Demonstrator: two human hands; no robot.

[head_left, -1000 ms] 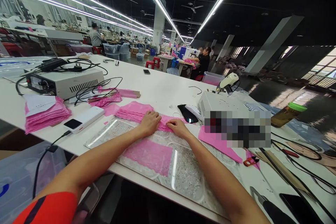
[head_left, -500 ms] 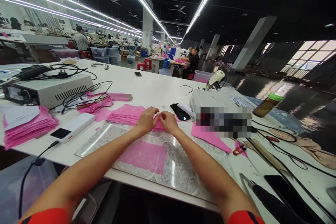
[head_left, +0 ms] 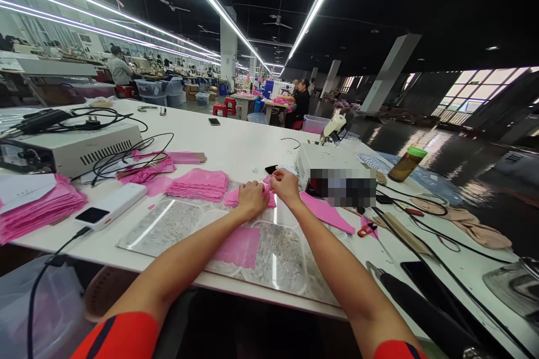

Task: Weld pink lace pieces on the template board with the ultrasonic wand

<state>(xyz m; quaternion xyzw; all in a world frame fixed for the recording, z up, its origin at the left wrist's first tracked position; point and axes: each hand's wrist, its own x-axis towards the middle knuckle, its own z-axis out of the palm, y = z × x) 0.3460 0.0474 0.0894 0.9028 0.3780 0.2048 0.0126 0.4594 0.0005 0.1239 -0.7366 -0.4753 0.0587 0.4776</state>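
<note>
My right hand [head_left: 285, 186] is closed in a pinch on the raised edge of a pink fabric piece [head_left: 269, 197]. Close beside it, my left hand [head_left: 253, 198] lies curled over the same small pile of pink fabric, its fingertips partly hidden. A taller stack of pink fabric pieces [head_left: 197, 184] sits just left of my hands. Nearer to me, a single pink fabric piece [head_left: 238, 248] shows on the clear, glossy board [head_left: 168, 227], below my left wrist.
At left stand a control box [head_left: 101, 148] with tangled cables, a white power bank [head_left: 112, 206] and a paper-topped pink stack [head_left: 46, 202]. On the right are another box [head_left: 332, 160], red thread snips [head_left: 367, 229], a black-handled tool [head_left: 421, 308] and a green-lidded bottle [head_left: 407, 164].
Both hands have moved right, off the tall stack's side, with the small pink pile under them. My right hand has drawn a fabric edge upward. The view has shifted slightly.
</note>
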